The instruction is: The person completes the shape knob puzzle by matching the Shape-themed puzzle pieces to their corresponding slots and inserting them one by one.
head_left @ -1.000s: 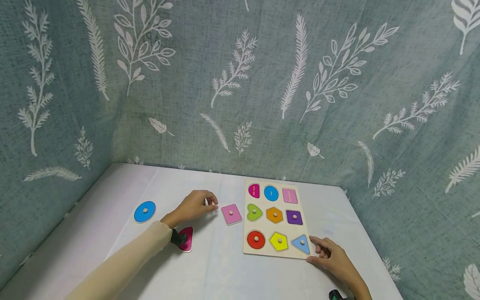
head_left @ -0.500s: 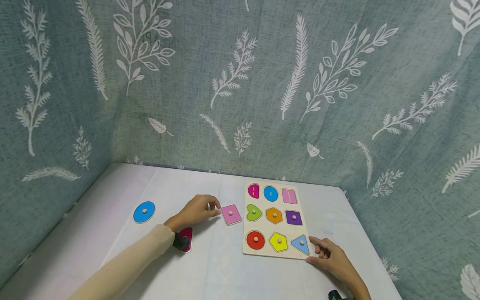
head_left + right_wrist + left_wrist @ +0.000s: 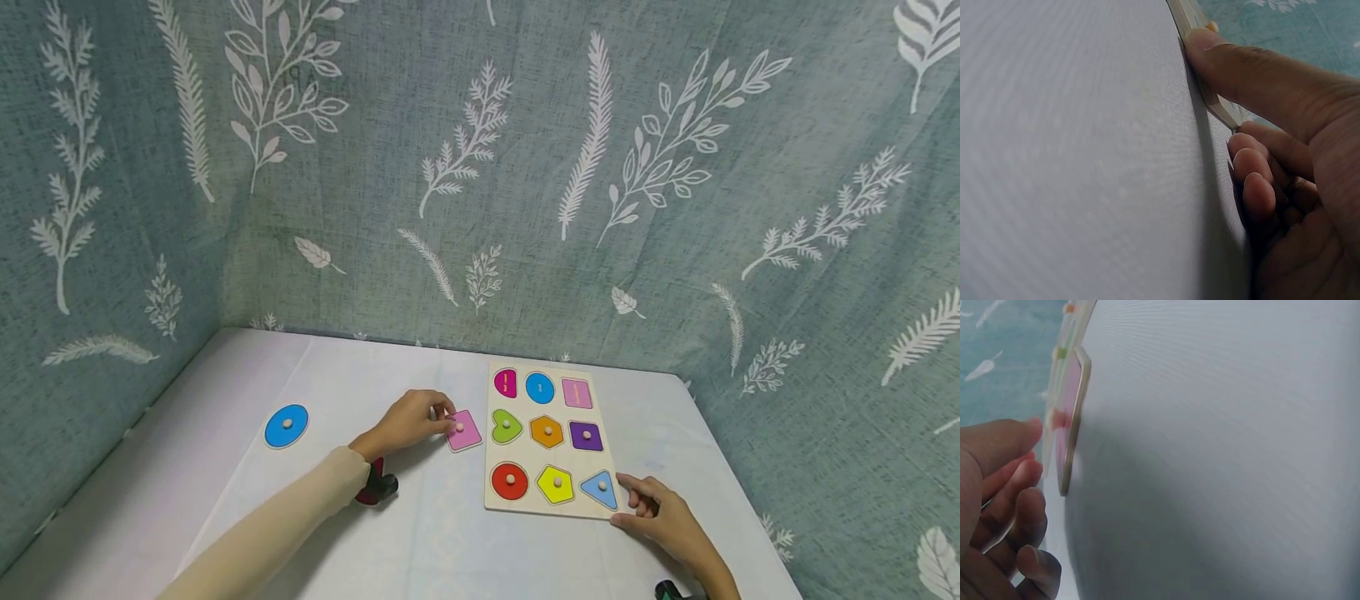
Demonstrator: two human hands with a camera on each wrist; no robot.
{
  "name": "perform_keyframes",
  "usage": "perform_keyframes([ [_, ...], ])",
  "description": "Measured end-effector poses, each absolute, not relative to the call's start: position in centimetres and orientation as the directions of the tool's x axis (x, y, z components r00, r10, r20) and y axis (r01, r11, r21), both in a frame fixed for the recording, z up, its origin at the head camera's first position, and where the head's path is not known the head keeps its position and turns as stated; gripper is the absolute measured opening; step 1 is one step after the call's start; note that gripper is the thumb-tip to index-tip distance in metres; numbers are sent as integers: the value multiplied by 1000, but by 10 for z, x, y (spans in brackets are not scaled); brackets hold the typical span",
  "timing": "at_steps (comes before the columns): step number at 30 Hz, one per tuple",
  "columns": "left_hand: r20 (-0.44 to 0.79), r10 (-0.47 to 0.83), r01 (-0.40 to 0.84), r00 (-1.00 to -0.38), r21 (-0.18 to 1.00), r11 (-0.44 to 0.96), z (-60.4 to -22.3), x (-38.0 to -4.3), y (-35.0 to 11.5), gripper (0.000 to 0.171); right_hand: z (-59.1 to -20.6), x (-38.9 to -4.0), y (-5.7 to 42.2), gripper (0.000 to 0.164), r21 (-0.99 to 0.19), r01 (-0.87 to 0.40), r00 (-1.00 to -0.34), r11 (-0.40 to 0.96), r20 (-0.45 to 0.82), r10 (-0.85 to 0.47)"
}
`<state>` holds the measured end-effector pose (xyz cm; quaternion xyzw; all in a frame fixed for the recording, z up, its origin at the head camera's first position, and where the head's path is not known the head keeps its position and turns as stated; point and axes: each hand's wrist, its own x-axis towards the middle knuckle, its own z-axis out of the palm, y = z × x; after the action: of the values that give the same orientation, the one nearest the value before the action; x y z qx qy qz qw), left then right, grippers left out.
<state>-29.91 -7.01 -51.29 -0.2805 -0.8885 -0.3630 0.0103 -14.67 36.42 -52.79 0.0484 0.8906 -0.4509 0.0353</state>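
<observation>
On the white table (image 3: 450, 550), seen from the head, the left hand (image 3: 411, 421) hangs over the left edge of the pink piece (image 3: 468, 432), which lies flat just left of the puzzle board (image 3: 529, 454). A blue disc (image 3: 279, 432) lies well apart, farther left. From the left wrist, thumb and fingers are loosely bent, holding nothing, just beside the piece's knob (image 3: 1060, 419). From the right wrist, the right hand (image 3: 1297, 150) pinches the board's corner between thumb and forefinger.
</observation>
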Motion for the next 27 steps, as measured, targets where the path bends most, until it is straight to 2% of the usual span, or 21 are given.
perform_keyframes([
  [27, 206, 474, 489, -856, 619, 615, -515, -296, -55, 12, -527, -148, 365, 74, -788, 115, -993, 605, -106, 51],
])
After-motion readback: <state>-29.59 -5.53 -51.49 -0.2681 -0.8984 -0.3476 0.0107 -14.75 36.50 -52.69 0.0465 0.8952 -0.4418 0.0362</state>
